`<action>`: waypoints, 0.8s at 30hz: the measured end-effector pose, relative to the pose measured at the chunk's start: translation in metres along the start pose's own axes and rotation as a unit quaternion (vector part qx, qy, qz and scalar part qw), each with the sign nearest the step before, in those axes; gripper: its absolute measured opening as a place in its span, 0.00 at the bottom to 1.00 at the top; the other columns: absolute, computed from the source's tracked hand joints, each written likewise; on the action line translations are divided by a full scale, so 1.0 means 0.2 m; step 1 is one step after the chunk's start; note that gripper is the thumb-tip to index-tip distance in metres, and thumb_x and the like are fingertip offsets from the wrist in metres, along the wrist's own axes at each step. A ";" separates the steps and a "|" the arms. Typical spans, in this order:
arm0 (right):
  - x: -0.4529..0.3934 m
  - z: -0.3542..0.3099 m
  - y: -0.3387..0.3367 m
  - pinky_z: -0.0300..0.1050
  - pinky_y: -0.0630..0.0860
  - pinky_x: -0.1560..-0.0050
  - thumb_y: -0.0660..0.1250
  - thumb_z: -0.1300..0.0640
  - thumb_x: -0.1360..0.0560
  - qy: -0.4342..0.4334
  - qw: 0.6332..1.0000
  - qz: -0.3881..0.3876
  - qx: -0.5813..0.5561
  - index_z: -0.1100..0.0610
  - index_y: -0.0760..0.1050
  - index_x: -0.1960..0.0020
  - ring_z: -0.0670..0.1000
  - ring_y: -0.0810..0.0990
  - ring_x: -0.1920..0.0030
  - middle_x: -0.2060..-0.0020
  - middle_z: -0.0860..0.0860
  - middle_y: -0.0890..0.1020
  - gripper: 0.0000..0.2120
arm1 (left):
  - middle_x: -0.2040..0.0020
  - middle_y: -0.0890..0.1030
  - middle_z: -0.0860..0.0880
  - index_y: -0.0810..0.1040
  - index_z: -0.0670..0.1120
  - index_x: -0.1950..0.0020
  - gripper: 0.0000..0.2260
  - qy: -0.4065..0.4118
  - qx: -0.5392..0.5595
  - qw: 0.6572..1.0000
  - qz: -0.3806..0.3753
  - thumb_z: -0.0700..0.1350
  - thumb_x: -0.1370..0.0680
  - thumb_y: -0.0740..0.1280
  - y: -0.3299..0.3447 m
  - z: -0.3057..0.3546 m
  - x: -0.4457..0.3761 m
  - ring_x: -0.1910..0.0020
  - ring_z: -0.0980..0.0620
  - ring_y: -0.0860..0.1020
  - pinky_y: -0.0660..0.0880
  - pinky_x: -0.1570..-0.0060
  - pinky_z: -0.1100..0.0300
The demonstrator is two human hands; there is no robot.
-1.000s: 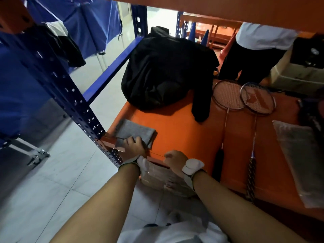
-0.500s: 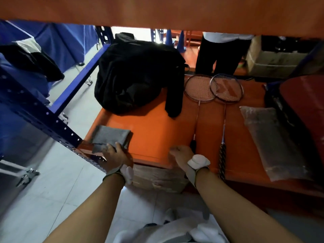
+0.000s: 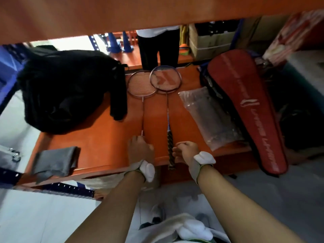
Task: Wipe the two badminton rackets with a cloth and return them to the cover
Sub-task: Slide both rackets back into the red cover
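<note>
Cloth (image 3: 55, 161) lies grey and folded at the shelf's (image 3: 98, 142) left front corner, overhanging the edge. Behind it a black bag (image 3: 70, 88) fills the left rear. Right of the cloth, the left hand (image 3: 140, 149) curls over the left racket's (image 3: 142, 102) handle at the front edge. The right racket (image 3: 167, 109) lies alongside, heads overlapping, grip past the edge; the right hand (image 3: 185, 151), fingers loosely curled, touches the grip. Bare shelf separates cloth and hands. Farther right lie a plastic bag (image 3: 210, 118), then the red cover (image 3: 249, 109), overhanging too.
</note>
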State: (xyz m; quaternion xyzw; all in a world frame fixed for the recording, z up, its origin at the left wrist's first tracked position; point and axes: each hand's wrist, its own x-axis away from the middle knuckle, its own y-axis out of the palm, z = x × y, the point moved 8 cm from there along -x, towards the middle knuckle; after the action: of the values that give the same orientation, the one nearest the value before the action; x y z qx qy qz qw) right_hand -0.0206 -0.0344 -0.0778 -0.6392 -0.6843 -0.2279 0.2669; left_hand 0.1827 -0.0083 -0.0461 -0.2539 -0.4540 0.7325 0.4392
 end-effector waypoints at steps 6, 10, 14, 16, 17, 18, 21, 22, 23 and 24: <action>-0.02 0.01 -0.31 0.45 0.74 0.69 0.57 0.67 0.20 -0.009 0.995 0.056 -0.082 0.64 0.73 0.49 0.55 0.77 0.67 0.61 0.60 0.80 0.07 | 0.37 0.75 0.42 0.71 0.43 0.33 0.21 -0.040 0.022 0.992 -0.117 0.46 0.25 0.63 0.30 0.22 0.09 0.37 0.40 0.71 0.71 0.39 0.47; -0.08 0.02 -0.44 0.40 0.73 0.76 0.58 0.66 0.20 -0.008 0.992 0.072 -0.104 0.60 0.73 0.51 0.52 0.76 0.69 0.65 0.57 0.79 0.06 | 0.32 0.73 0.42 0.59 0.43 0.23 0.32 -0.093 0.029 0.986 -0.139 0.47 0.25 0.65 0.42 0.16 0.11 0.33 0.39 0.70 0.70 0.35 0.46; -0.12 0.03 -0.60 0.40 0.73 0.76 0.59 0.64 0.21 -0.020 0.988 0.108 -0.109 0.57 0.75 0.54 0.52 0.77 0.70 0.66 0.55 0.80 0.08 | 0.34 0.71 0.42 0.67 0.45 0.31 0.27 -0.096 -0.021 0.985 -0.143 0.55 0.25 0.69 0.47 0.17 0.12 0.34 0.40 0.70 0.72 0.38 0.45; -0.12 0.03 -0.65 0.41 0.74 0.73 0.60 0.65 0.23 -0.032 0.988 0.124 -0.088 0.57 0.76 0.57 0.52 0.77 0.71 0.67 0.55 0.81 0.08 | 0.38 0.71 0.42 0.70 0.45 0.39 0.24 -0.066 -0.053 0.983 -0.160 0.57 0.27 0.70 0.48 0.19 0.10 0.37 0.40 0.72 0.73 0.41 0.46; -0.12 0.03 -0.68 0.44 0.76 0.71 0.61 0.65 0.24 -0.040 0.988 0.131 -0.073 0.57 0.76 0.58 0.53 0.78 0.70 0.68 0.55 0.82 0.08 | 0.38 0.71 0.42 0.70 0.45 0.40 0.24 -0.059 -0.057 0.982 -0.171 0.57 0.27 0.71 0.48 0.20 0.08 0.38 0.40 0.73 0.73 0.42 0.47; -0.11 0.02 -0.70 0.47 0.78 0.67 0.62 0.64 0.25 -0.052 0.987 0.143 -0.053 0.56 0.76 0.59 0.54 0.80 0.68 0.67 0.56 0.83 0.08 | 0.38 0.71 0.42 0.70 0.44 0.39 0.24 -0.055 -0.058 0.980 -0.183 0.55 0.28 0.72 0.48 0.21 0.06 0.39 0.39 0.73 0.74 0.42 0.47; -0.04 -0.06 -0.83 0.49 0.78 0.55 0.64 0.59 0.28 -0.111 0.962 0.229 0.099 0.51 0.77 0.59 0.55 0.81 0.59 0.59 0.51 0.84 0.05 | 0.36 0.74 0.40 0.71 0.40 0.35 0.27 -0.087 -0.013 0.975 -0.206 0.48 0.30 0.75 0.48 0.23 0.01 0.39 0.38 0.76 0.75 0.40 0.50; 0.00 -0.10 -0.88 0.46 0.75 0.56 0.65 0.57 0.29 -0.140 0.938 0.272 0.166 0.49 0.76 0.58 0.54 0.79 0.58 0.59 0.49 0.83 0.04 | 0.36 0.75 0.38 0.71 0.38 0.34 0.28 -0.107 0.022 0.974 -0.201 0.46 0.30 0.75 0.47 0.24 0.00 0.39 0.38 0.76 0.76 0.40 0.50; 0.04 -0.14 -0.90 0.46 0.72 0.56 0.65 0.56 0.30 -0.176 0.906 0.308 0.230 0.48 0.74 0.57 0.53 0.77 0.59 0.59 0.48 0.81 0.04 | 0.35 0.75 0.37 0.71 0.36 0.33 0.28 -0.127 0.055 0.971 -0.194 0.44 0.30 0.75 0.47 0.25 0.00 0.38 0.38 0.77 0.76 0.41 0.51; 0.06 -0.18 -0.91 0.47 0.72 0.56 0.65 0.56 0.30 -0.210 0.876 0.331 0.282 0.48 0.74 0.55 0.53 0.76 0.59 0.59 0.48 0.80 0.05 | 0.35 0.75 0.35 0.71 0.35 0.32 0.28 -0.147 0.078 0.967 -0.193 0.43 0.28 0.74 0.47 0.26 0.00 0.37 0.38 0.77 0.76 0.41 0.51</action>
State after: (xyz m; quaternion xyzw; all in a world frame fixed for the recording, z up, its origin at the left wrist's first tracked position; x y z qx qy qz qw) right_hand -0.1998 -0.0622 -0.0374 -0.7590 -0.5080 0.2160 0.3453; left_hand 0.1040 -0.0501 -0.1048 -0.0160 -0.4955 0.6965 0.5188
